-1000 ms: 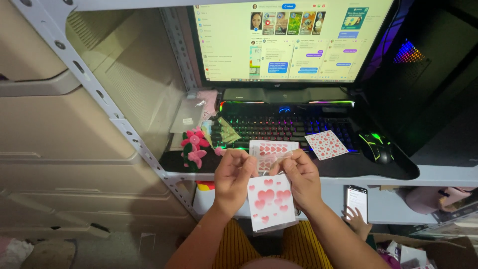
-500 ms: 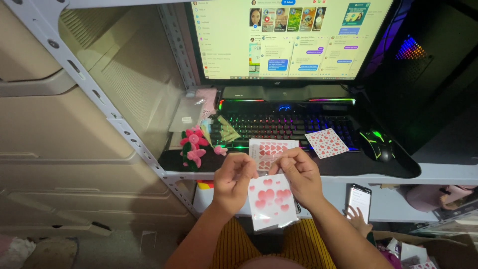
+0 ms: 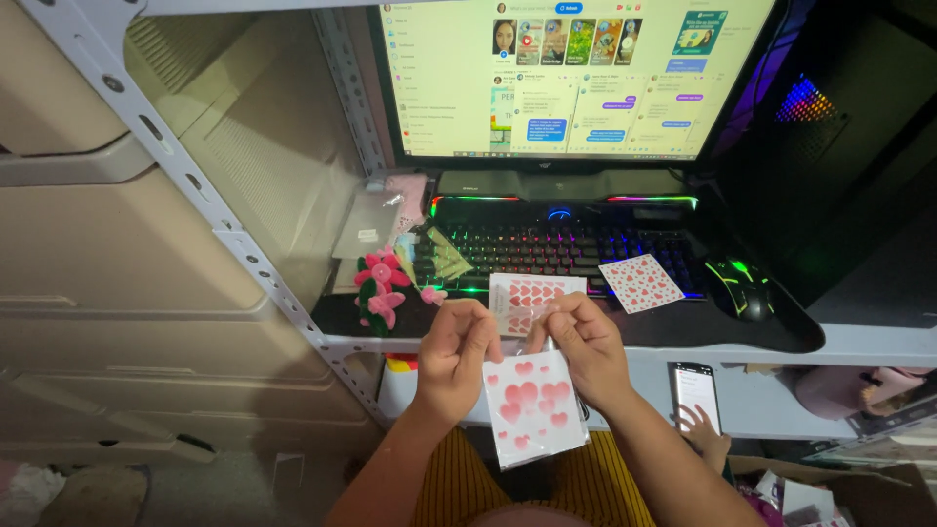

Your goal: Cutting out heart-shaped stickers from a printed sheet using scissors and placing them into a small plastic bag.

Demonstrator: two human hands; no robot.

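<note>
Between both hands, left hand (image 3: 457, 346) and right hand (image 3: 586, 349) pinch the hanging heart-print bag (image 3: 532, 405) by its top.

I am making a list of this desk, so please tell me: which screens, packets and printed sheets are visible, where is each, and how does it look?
Wide computer monitor: back of desk, bright white page with coloured tiles.
Small phone: lower shelf, right side, lit pale screen.
Clear plastic packet with pink hearts: hanging between both hands, left hand and right hand.
White heart sticker sheet: on the keyboard's right end, tilted.
Second red-heart sheet: desk edge, just behind the hands.
</note>
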